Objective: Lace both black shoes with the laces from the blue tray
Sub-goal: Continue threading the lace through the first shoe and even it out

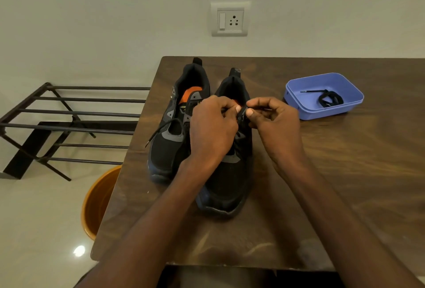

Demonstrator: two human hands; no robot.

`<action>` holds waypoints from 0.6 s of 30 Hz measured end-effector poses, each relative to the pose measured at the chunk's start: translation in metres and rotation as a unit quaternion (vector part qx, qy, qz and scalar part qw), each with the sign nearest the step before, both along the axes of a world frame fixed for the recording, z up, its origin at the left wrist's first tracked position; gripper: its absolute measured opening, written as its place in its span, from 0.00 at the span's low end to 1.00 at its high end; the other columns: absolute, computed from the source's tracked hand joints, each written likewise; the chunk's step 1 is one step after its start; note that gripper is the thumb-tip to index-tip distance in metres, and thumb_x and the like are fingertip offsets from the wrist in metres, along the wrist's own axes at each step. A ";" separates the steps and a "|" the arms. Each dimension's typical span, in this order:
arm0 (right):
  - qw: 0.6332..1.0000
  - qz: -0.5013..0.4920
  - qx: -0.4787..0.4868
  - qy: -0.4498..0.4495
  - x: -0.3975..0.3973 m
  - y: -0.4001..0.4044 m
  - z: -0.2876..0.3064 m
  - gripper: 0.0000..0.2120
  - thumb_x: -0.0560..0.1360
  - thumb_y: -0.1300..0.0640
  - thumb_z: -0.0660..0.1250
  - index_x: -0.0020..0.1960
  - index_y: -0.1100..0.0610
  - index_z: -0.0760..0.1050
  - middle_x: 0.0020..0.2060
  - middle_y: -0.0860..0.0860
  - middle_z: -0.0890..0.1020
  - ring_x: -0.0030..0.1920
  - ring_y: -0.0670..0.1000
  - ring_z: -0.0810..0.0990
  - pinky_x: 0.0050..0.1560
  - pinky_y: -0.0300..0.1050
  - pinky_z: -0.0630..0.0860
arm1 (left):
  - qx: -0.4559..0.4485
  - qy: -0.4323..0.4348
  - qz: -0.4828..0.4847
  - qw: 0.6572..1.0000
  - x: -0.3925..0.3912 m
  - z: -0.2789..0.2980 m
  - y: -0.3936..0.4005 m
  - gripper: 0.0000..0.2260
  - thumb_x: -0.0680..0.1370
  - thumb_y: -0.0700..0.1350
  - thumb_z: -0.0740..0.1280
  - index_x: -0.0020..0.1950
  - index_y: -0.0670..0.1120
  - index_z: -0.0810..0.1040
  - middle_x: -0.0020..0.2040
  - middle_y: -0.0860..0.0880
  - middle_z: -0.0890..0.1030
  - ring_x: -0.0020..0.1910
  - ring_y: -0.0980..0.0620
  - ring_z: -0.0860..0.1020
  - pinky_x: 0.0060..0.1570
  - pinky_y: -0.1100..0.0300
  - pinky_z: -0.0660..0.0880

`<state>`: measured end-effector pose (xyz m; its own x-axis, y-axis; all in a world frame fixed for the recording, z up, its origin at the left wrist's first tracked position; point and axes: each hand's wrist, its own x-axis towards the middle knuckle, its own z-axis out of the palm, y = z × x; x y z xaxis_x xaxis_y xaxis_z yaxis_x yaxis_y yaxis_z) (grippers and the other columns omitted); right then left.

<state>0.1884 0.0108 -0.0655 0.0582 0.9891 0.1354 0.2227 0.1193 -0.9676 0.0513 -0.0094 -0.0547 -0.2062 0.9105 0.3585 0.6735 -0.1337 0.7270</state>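
dark wood-grain desk (pixel 345 184), far edge against a pale wall (pixel 92 12), left edge overhanging the floor. white switch-and-socket plate (pixel 230 19) on the wall above the desk's far edge: rocker switch on its left, three-pin socket on its right. black metal slatted rack (pixel 69 124) stands on the glossy light floor (pixel 34 230) left of the desk. orange bucket (pixel 99 202) on the floor, partly tucked under the desk's left edge
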 end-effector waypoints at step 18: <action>0.999 -0.012 0.032 -0.031 0.000 -0.006 0.003 0.07 0.75 0.62 0.76 0.47 0.50 0.84 0.45 0.44 0.86 0.48 0.41 0.85 0.53 0.42 0.84 | 0.017 0.147 -0.088 0.985 -0.037 -0.002 -0.008 0.12 0.83 0.49 0.67 0.65 0.56 0.82 0.56 0.52 0.70 0.57 0.52 0.67 0.55 0.59 0.65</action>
